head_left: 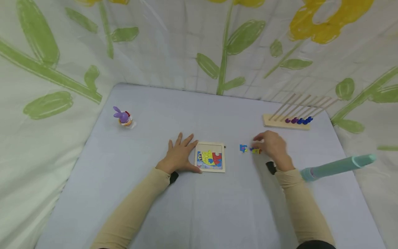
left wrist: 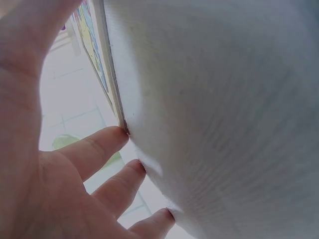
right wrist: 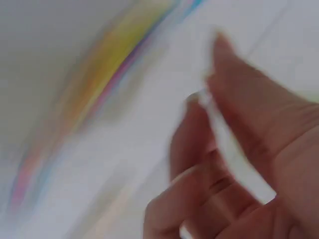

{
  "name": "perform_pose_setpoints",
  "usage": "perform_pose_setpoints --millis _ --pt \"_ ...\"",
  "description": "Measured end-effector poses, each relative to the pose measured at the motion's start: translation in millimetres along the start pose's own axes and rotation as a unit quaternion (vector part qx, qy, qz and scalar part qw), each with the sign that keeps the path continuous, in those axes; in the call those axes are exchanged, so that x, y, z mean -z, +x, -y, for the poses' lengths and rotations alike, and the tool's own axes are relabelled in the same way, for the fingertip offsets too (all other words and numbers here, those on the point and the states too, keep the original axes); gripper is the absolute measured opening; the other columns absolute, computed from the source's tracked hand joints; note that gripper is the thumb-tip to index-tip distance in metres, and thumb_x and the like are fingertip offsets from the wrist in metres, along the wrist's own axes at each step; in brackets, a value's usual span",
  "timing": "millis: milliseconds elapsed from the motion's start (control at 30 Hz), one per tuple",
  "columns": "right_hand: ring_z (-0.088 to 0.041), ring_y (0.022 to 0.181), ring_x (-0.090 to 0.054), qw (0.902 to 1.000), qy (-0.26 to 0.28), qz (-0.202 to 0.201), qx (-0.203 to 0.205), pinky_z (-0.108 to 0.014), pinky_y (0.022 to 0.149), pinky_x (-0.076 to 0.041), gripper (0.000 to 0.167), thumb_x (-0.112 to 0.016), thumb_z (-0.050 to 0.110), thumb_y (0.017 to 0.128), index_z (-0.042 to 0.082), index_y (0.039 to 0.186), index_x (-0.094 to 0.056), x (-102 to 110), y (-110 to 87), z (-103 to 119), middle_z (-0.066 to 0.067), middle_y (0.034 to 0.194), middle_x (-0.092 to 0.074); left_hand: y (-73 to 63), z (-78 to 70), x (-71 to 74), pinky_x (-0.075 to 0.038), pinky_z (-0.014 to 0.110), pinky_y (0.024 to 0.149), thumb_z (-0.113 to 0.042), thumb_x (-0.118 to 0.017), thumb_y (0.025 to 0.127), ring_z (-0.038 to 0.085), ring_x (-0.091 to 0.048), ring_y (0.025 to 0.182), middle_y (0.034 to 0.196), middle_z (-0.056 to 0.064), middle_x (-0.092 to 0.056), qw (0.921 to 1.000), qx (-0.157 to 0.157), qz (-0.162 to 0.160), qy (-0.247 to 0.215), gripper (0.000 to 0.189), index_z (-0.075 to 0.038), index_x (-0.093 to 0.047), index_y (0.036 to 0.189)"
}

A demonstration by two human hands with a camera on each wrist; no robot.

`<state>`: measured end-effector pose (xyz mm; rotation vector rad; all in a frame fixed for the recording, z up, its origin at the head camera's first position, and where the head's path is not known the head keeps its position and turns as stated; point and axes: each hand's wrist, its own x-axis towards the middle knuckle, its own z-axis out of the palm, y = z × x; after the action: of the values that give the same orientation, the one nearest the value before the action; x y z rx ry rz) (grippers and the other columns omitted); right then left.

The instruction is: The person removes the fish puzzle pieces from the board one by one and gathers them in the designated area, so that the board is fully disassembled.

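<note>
A small wooden puzzle board [head_left: 225, 162], partly filled with colourful pieces, lies flat on the table. My left hand [head_left: 177, 157] spreads its fingers beside it, thumb at the near left corner and index fingertip at the far left corner. The left wrist view shows that index fingertip touching the board's edge [left wrist: 112, 82]. To the right, my right hand [head_left: 273, 147] hovers over loose puzzle pieces, its fingers loosely bent and nothing visible between them. A blue piece [head_left: 243, 148] lies left of a yellow-and-red piece [head_left: 256, 151], which the hand partly covers. Motion blurs the right wrist view.
A wooden rack [head_left: 286, 125] with upright rods and dark beads stands at the back right. A teal tube [head_left: 337, 168] is right of my right forearm. At the back left sits a purple rabbit-eared toy [head_left: 123, 117]. A flower-painted curtain [head_left: 174, 52] borders the table.
</note>
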<state>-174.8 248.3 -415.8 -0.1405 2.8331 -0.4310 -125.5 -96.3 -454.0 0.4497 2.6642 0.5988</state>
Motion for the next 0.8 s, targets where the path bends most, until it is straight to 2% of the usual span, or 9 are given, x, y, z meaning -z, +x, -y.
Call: perform_pose_setpoints --millis 67,133,200,300,400,567,667,800 --pt "-0.027 0.09 -0.068 0.997 0.039 0.01 0.065 -0.032 0.068 -0.051 0.031 -0.078 0.03 0.091 0.01 0.115 -0.078 -17.3 0.1 40.9 -0.014 0.113 -0.077 -0.3 0.3 0.7 -0.011 0.081 0.119 -0.06 -0.091 0.068 0.05 -0.004 0.161 0.175 0.011 -0.02 1.0 0.002 0.0 0.005 0.118 -0.014 -0.036 0.162" --pt "-0.022 0.09 -0.067 0.9896 0.07 0.037 0.12 -0.031 0.074 -0.053 0.034 -0.081 0.029 0.089 0.009 0.116 -0.078 -35.7 0.6 77.6 -0.011 0.109 -0.078 -0.7 0.6 0.8 -0.012 0.082 0.119 -0.061 -0.09 0.068 0.051 -0.005 0.161 0.175 0.011 -0.02 1.0 0.001 -0.002 0.009 0.117 -0.014 -0.037 0.161" --pt "-0.02 0.094 -0.067 0.9846 0.072 0.06 0.148 -0.033 0.081 -0.055 0.038 -0.084 0.03 0.087 0.009 0.118 -0.077 -52.2 1.1 105.8 -0.008 0.108 -0.077 -1.1 0.7 -0.2 -0.014 0.082 0.118 -0.062 -0.089 0.068 0.052 -0.006 0.16 0.175 0.012 -0.02 0.9999 -0.002 -0.001 0.015 0.117 -0.014 -0.037 0.161" --pt "-0.021 0.103 -0.068 0.9852 0.049 0.075 0.146 -0.038 0.089 -0.057 0.041 -0.086 0.032 0.084 0.011 0.118 -0.077 -70.2 0.8 130.5 -0.006 0.112 -0.075 -1.7 0.3 -2.2 -0.015 0.083 0.117 -0.064 -0.088 0.068 0.052 -0.006 0.16 0.175 0.012 -0.02 0.9998 -0.006 0.002 0.021 0.117 -0.014 -0.038 0.161" --pt "-0.024 0.109 -0.068 0.9886 0.043 0.078 0.121 -0.042 0.093 -0.058 0.036 -0.085 0.03 0.085 0.011 0.116 -0.078 -78.9 -0.5 139.8 -0.007 0.116 -0.072 -2.3 -1.1 -3.3 -0.015 0.083 0.117 -0.063 -0.089 0.068 0.052 -0.006 0.16 0.175 0.011 -0.02 0.9998 -0.005 0.004 0.021 0.116 -0.014 -0.038 0.161" --pt "-0.025 0.111 -0.068 0.9895 0.088 0.068 0.092 -0.043 0.096 -0.057 0.026 -0.085 0.021 0.085 0.011 0.108 -0.079 -82.1 -1.7 138.1 -0.007 0.115 -0.074 -2.4 -3.0 -2.6 -0.014 0.083 0.117 -0.063 -0.089 0.068 0.052 -0.006 0.16 0.175 0.011 -0.02 0.9998 -0.003 0.003 0.019 0.116 -0.014 -0.038 0.161" --pt "-0.022 0.106 -0.071 0.9883 0.1 0.06 0.099 -0.039 0.09 -0.057 0.023 -0.084 0.021 0.086 0.012 0.107 -0.079 -81.5 -1.9 135.6 -0.005 0.112 -0.077 -2.4 -3.1 -1.9 -0.014 0.082 0.118 -0.064 -0.088 0.069 0.051 -0.004 0.161 0.175 0.011 -0.019 0.9998 0.0 0.005 0.022 0.117 -0.015 -0.037 0.161" --pt "-0.016 0.092 -0.072 0.9858 0.118 0.043 0.112 -0.029 0.075 -0.055 0.019 -0.083 0.023 0.088 0.014 0.104 -0.08 -80.0 -1.6 131.8 -0.003 0.106 -0.079 -2.7 -3.7 -0.1 -0.014 0.082 0.118 -0.064 -0.088 0.069 0.05 -0.004 0.161 0.175 0.01 -0.018 0.9997 0.003 0.005 0.023 0.117 -0.015 -0.036 0.162"
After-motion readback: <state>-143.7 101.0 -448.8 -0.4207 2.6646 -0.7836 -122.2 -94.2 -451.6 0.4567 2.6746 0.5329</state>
